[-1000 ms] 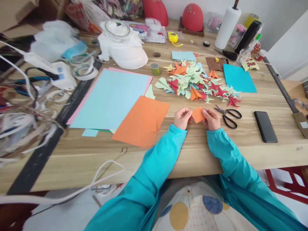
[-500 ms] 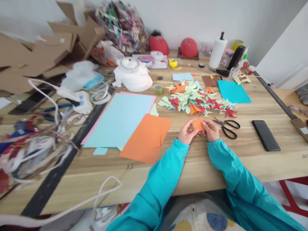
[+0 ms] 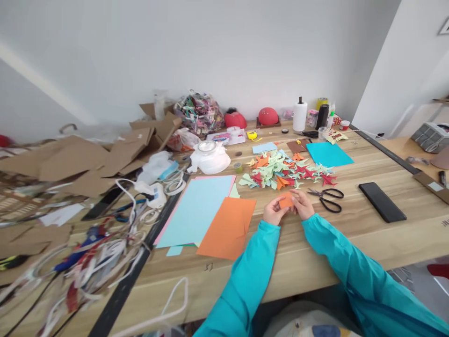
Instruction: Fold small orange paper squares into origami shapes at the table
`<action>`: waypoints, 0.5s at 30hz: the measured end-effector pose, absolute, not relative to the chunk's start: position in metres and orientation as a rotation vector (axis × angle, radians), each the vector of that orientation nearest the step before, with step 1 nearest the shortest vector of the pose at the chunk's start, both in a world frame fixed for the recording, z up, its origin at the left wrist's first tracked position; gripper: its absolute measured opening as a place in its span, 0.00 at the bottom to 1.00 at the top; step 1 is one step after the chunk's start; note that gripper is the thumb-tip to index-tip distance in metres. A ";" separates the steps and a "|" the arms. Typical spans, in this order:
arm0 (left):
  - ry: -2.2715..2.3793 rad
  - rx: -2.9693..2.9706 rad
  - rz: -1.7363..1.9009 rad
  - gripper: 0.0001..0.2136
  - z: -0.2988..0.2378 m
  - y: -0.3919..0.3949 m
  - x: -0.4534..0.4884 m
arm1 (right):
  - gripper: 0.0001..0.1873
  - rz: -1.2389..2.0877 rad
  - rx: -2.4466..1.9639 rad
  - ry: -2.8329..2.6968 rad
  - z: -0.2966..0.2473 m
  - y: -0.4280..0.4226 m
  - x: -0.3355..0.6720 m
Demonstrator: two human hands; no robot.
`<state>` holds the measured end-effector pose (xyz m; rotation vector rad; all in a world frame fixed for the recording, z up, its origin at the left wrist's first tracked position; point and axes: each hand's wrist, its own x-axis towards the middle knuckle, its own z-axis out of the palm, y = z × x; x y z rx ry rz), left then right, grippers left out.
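Between my two hands I hold a small piece of orange paper [image 3: 286,201] just above the table. My left hand [image 3: 273,211] pinches its left side, and my right hand [image 3: 302,205] grips its right edge. Whether the paper has a crease I cannot tell. Close beyond my hands lies a pile of folded paper shapes [image 3: 277,169] in green, orange, red and blue. To the right of my right hand rest black-handled scissors [image 3: 329,199], their blades parted. Larger orange sheets [image 3: 224,227] lie left of my left hand, partly over a light blue sheet [image 3: 198,206].
A black phone [image 3: 382,201] lies at the right. Behind the pile are a turquoise sheet [image 3: 329,154], a yellow tape measure [image 3: 252,135] and a white roll [image 3: 300,116]. Tangled cords [image 3: 101,262] and cardboard [image 3: 77,159] crowd the left. A white cable [image 3: 157,320] crosses the front edge.
The head view has tilted up and turned, showing more wall. Both hands keep hold of the orange paper, the right fingers now lying further over its top edge.
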<state>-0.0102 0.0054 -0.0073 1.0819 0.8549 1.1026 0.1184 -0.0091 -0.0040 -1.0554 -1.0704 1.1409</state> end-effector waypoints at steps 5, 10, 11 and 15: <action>0.876 1.114 1.142 0.28 -0.004 0.011 -0.012 | 0.23 1.171 -1.010 -1.041 -0.007 -0.002 0.123; 0.872 1.043 1.231 0.29 -0.014 0.009 -0.008 | 0.22 1.231 -0.995 -1.046 -0.012 0.002 0.127; 0.875 1.026 1.233 0.29 -0.017 0.008 -0.008 | 0.22 1.244 -1.005 -1.052 -0.014 0.002 0.127; 0.862 1.000 1.241 0.28 -0.026 0.007 -0.010 | 0.26 1.310 -0.996 -1.072 -0.019 -0.002 0.127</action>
